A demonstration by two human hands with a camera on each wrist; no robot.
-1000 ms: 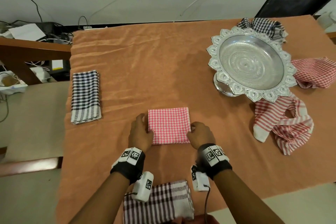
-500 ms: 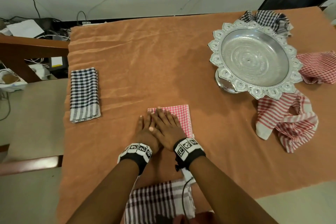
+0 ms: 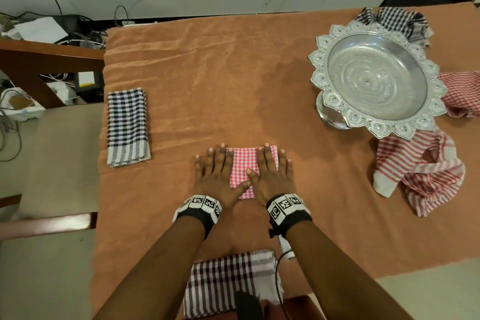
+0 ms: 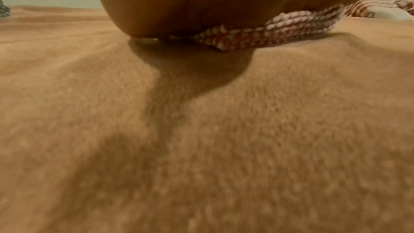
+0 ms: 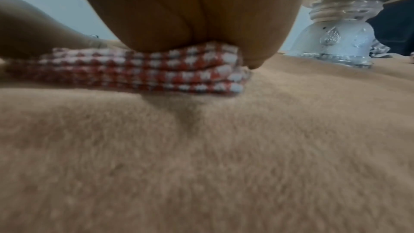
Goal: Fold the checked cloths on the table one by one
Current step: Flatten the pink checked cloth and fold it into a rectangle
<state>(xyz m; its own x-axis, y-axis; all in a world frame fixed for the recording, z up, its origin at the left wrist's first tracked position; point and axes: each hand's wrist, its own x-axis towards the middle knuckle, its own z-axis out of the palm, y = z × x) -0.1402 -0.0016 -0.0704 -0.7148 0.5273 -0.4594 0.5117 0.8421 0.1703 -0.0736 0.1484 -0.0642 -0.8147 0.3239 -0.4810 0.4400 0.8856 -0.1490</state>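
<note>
Both hands are lying flat on a small folded pink checked cloth (image 3: 244, 171) near the front middle of the table. The left hand (image 3: 217, 176) is pressing on the cloth's left side, and its fingers (image 3: 220, 158) are straight and a little spread. The right hand (image 3: 271, 176) is pressing on the right side with its fingers straight and spread too. The two thumbs are almost touching in the middle. From the right wrist view, the pink cloth (image 5: 143, 72) is showing many stacked layers under the palm.

The table is wearing an orange table cover (image 3: 220, 73). A folded navy checked cloth (image 3: 127, 126) is lying well off to the left. A folded brown checked cloth (image 3: 228, 283) is sitting at the near edge. On the right, a silver pedestal bowl (image 3: 376, 80) is standing, with a loose red striped cloth (image 3: 420, 171) crumpled just beside it.
</note>
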